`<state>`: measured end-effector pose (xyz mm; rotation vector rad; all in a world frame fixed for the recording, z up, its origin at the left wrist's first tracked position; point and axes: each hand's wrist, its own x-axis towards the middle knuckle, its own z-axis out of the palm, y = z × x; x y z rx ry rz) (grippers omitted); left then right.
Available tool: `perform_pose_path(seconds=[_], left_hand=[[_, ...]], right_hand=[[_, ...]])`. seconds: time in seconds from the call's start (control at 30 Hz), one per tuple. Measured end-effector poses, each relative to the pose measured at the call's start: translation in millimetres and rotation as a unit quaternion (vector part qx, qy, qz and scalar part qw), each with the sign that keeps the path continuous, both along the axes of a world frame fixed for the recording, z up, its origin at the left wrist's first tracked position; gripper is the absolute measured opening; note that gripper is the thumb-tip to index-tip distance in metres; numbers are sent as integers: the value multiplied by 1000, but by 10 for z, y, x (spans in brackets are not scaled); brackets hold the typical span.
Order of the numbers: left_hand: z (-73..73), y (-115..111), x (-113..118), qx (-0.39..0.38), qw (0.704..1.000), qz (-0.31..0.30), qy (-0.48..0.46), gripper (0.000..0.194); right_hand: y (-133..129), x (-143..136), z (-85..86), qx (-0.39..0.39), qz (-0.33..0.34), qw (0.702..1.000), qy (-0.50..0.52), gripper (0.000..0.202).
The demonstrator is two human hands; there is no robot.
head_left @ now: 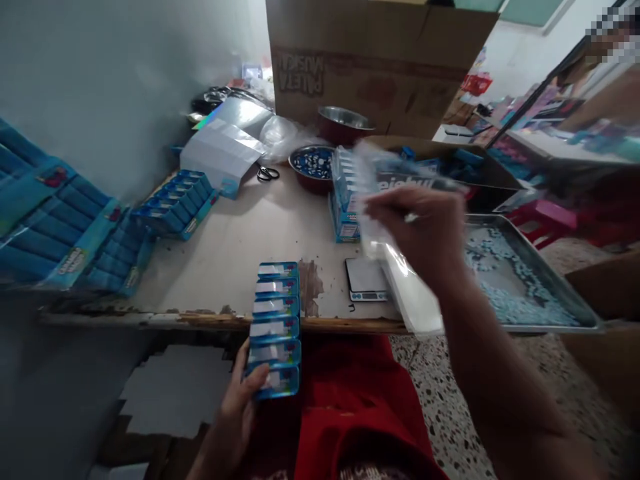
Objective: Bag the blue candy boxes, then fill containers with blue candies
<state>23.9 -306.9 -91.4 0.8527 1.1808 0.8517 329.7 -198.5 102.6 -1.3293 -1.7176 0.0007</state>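
Your hands are working well apart. Nearest, your left hand [243, 395] is clamping the lower end of a row of blue packs [277, 328], its far end reaching over the front edge of the bench [250, 233]. Clear bags [415, 303] are overhanging that edge, a scale [367, 277] lying just beside them. Above, your blurred right hand [425, 227] is pinching a clear plastic piece [369, 207]. A tray [510, 270] is holding pale blue pieces at right. Farther, a blue display box [346, 223] is standing before a bowl [311, 185].
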Motion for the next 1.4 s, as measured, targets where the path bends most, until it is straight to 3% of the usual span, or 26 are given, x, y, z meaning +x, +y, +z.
perform_pose_path(seconds=[0.1,0.2,0.3,0.37,0.4,0.47,0.53,0.63,0.7,0.77,0.83,0.93,1.0,1.07,1.13,1.2,1.3,1.4], left_hand=[[-199,-145,13,-40,997,9,-61,116],[-304,-193,-76,-71,990,-7,-121,125],[-214,-13,-297,-51,992,-36,-106,98],[-52,284,-477,24,998,-49,32,67],[41,482,-551,82,987,-41,133,53],[202,950,-625,215,928,18,304,35],[287,1454,-585,383,835,36,394,34],[270,2110,-396,528,721,-104,436,30],[230,2389,-275,548,679,-193,449,18],[225,2527,-202,564,648,-214,464,22],[277,2562,-178,597,618,-160,486,24],[417,2545,-202,649,559,-14,516,22],[486,2523,-241,663,520,70,534,18],[484,2471,-284,664,490,123,552,14],[395,2358,-311,663,474,125,566,11],[246,2178,-312,663,475,85,572,6],[28,1864,-258,634,506,33,584,5],[-59,1678,-151,593,524,17,611,14]], right_hand=[[460,-621,-378,-74,92,987,-109,15],[865,-1014,-854,-178,127,955,-201,14],[1111,-1159,-1230,-270,150,917,-254,13],[1186,-1176,-1381,-291,166,902,-274,13],[1207,-1178,-1429,-294,174,898,-278,13],[1233,-1187,-1485,-296,192,893,-281,13],[1255,-1205,-1510,-299,207,888,-281,12],[1286,-1216,-1519,-298,211,890,-274,12],[1294,-1194,-1498,-299,208,893,-265,14],[1289,-1144,-1433,-300,198,900,-246,19],[1272,-1075,-1310,-281,174,918,-218,21],[1230,-957,-1046,-209,105,949,-210,19],[1189,-885,-899,-150,58,956,-246,14],[1127,-822,-867,-106,25,952,-286,14],[1028,-764,-994,-92,9,946,-312,19],[889,-709,-1252,-105,10,943,-317,16],[642,-640,-1699,-106,32,947,-302,14],[468,-598,-1989,-61,43,953,-295,16]])
